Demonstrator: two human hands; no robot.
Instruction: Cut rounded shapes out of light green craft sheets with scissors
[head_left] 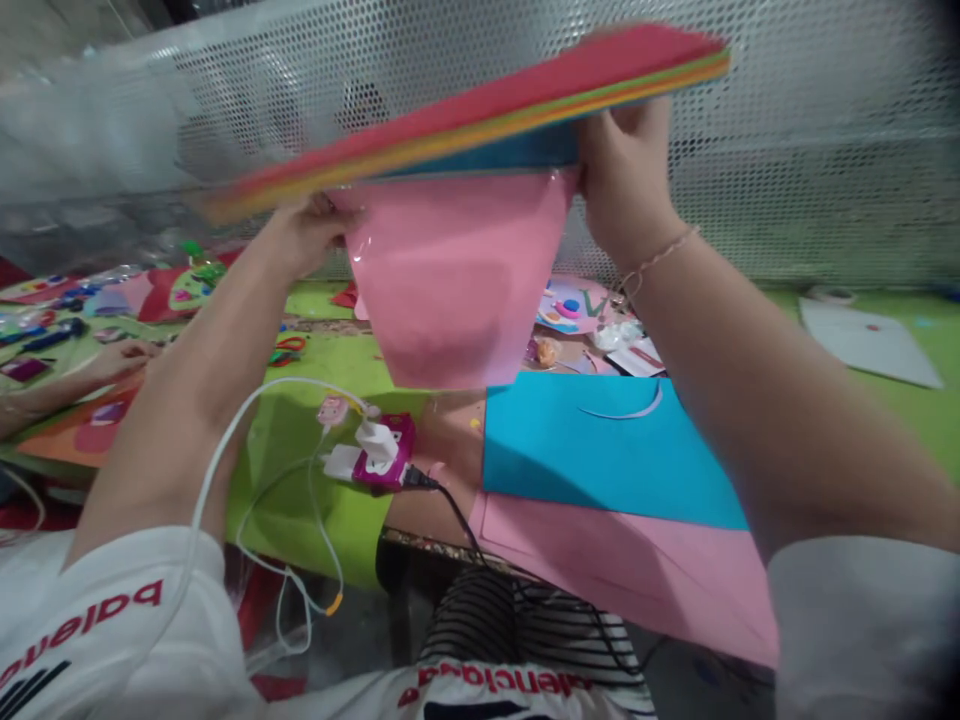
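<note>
1. The left hand (309, 232) was raised in front of the mesh wall (810, 130), under the low, blurred end of a stack (465, 112) of coloured sheets.
2. Its fingers (330, 208) were curled shut on the top left corner of a pink sheet (457, 295). Whether they also pinched the stack could not be told.
3. The right hand (626, 185) was higher, at the stack's far end. Its fingers (646, 118) were closed on the lower sheets there, touching the pink sheet's top right corner.
4. A thin bracelet (664, 258) lay on the right wrist.
5. The stack was held in the air between the hands, tilted, its right end high, red on top, with yellow, green and blue edges below.
6. The pink sheet hung down from the stack's underside, well above the counter (315, 360), and hid part of it.
7. Below on the counter lay a blue sheet (600, 455), resting on a larger pink one (630, 575) that overhung the near edge.
8. Just left of the blue sheet sat a magenta power strip (394, 455) with white plugs. A white cable (217, 455) looped from it toward the left sleeve.
9. Farther back were red scissors (289, 348) and a round board (574, 303) with cut shapes.
10. A white sheet (870, 345) lay far right.
11. Another person's hand (120, 358) rested on the counter at far left, among craft scraps.
</note>
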